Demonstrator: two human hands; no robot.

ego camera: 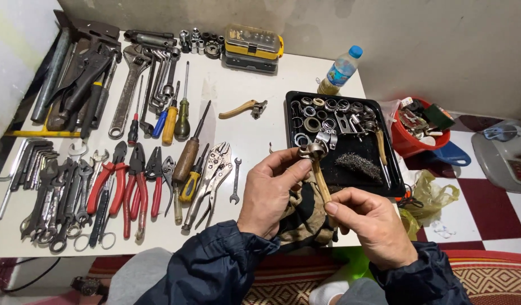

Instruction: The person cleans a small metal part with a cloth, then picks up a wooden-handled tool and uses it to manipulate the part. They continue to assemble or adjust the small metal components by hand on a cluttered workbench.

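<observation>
Holding a small hammer [320,172] in both hands, just beside the black tray's [290,121] edge.

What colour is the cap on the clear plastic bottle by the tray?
Blue cap; seen in the head view.

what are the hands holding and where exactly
A small brush-like tool with a tan handle: the right hand pinches the lower end of the handle, and the left hand grips the metal head at the top.

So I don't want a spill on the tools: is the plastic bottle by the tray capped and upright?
Capped and upright: the plastic bottle stands, leaning slightly, behind the black tray, its blue cap on top.
</observation>
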